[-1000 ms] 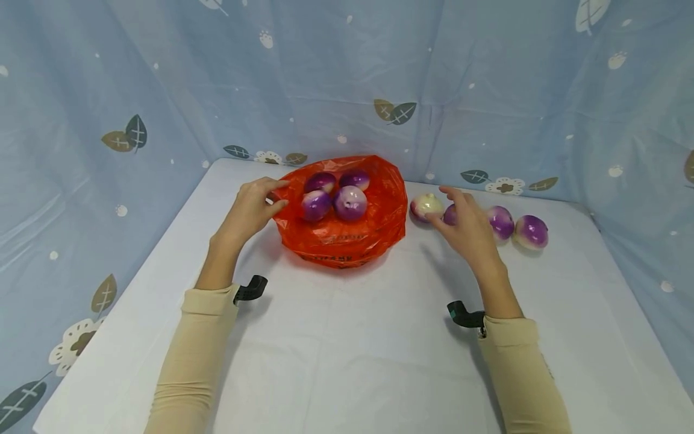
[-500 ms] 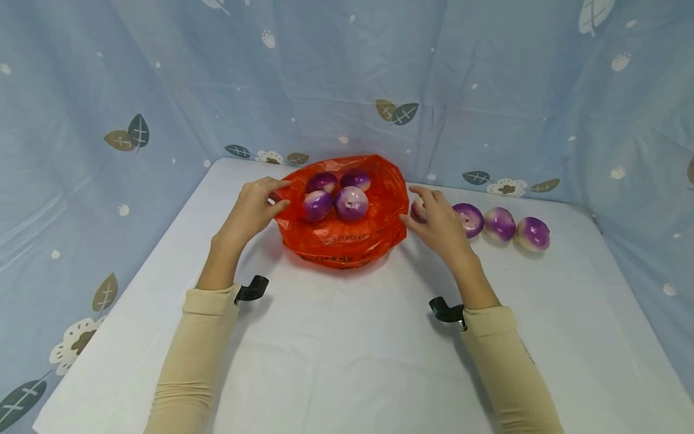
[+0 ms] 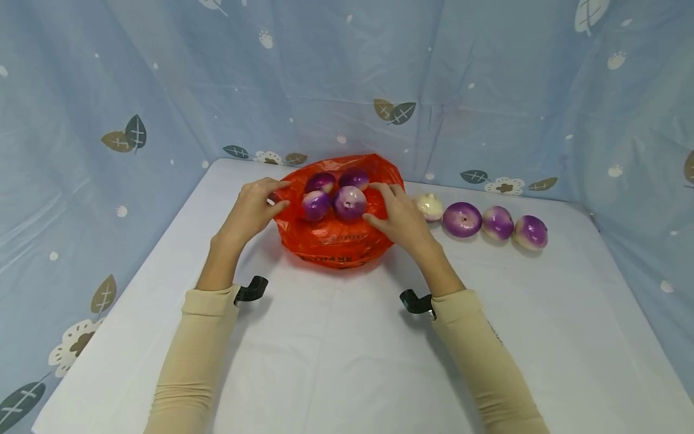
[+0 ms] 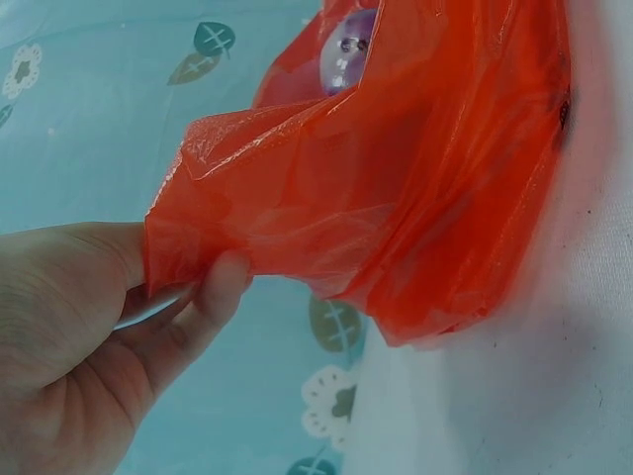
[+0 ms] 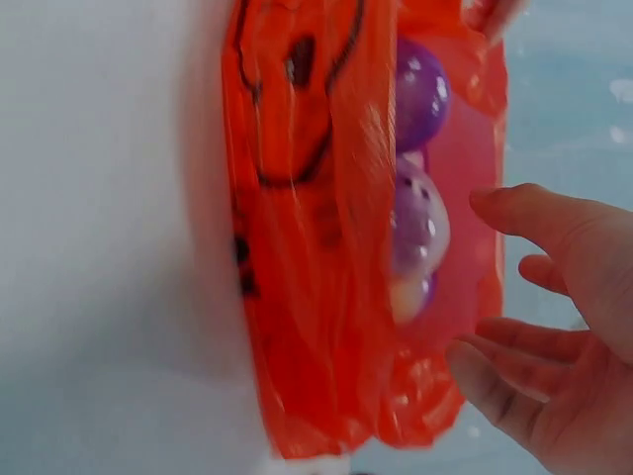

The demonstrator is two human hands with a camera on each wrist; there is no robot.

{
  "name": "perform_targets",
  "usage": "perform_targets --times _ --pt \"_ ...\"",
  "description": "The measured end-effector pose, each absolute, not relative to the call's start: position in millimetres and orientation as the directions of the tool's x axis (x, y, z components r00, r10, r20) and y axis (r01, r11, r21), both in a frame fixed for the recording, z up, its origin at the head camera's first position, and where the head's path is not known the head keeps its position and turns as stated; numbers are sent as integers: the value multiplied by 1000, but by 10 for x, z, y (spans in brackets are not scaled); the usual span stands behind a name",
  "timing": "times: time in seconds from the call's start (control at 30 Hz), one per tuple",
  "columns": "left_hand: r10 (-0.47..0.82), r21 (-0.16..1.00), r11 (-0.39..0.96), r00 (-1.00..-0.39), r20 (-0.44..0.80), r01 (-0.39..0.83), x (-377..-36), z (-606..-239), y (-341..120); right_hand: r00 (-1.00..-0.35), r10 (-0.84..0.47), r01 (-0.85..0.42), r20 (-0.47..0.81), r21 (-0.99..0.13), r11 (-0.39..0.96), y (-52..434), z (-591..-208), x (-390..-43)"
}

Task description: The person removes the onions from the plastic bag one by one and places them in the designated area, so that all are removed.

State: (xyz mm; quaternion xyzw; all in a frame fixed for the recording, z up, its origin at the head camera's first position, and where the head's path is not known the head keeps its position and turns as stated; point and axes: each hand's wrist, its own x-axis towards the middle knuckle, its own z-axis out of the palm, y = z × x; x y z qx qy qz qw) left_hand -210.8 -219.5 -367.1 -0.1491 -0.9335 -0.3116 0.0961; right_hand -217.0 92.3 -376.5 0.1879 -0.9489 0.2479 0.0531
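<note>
A red plastic bag (image 3: 331, 238) stands with its mouth spread, and several shiny purple-and-white onions (image 3: 349, 203) are inside. My left hand (image 3: 250, 208) pinches the bag's left rim between thumb and fingers; the left wrist view shows the stretched film (image 4: 297, 198) there. Over the right part of the bag is my right hand (image 3: 402, 218), thumb and fingers spread apart with nothing between them. In the right wrist view its fingertips (image 5: 499, 208) point toward the onions in the bag mouth. Whether they touch anything cannot be told.
Right of the bag, several more onions stand in a row: a pale one (image 3: 429, 207) partly behind my right hand, then a purple one (image 3: 462, 219) and others out to the rightmost onion (image 3: 531, 232). A blue patterned curtain (image 3: 325, 78) hangs behind the white table (image 3: 336, 349).
My right hand has moved left, from beside the pale onion across to the bag's right side, uncovering the onions in the row. My left hand has stayed at the bag's rim.
</note>
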Motion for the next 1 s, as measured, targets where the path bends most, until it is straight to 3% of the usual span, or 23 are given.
perform_targets --times 0.17,1.0 --pt "214 552 764 -938 271 334 -2101 -3662 -2191 -933 -329 -358 143 -441 823 793 -3777 -2184" --pt "215 553 758 -933 290 346 -2092 -3650 -2207 -928 -352 -369 124 -451 813 522 -3820 -2387"
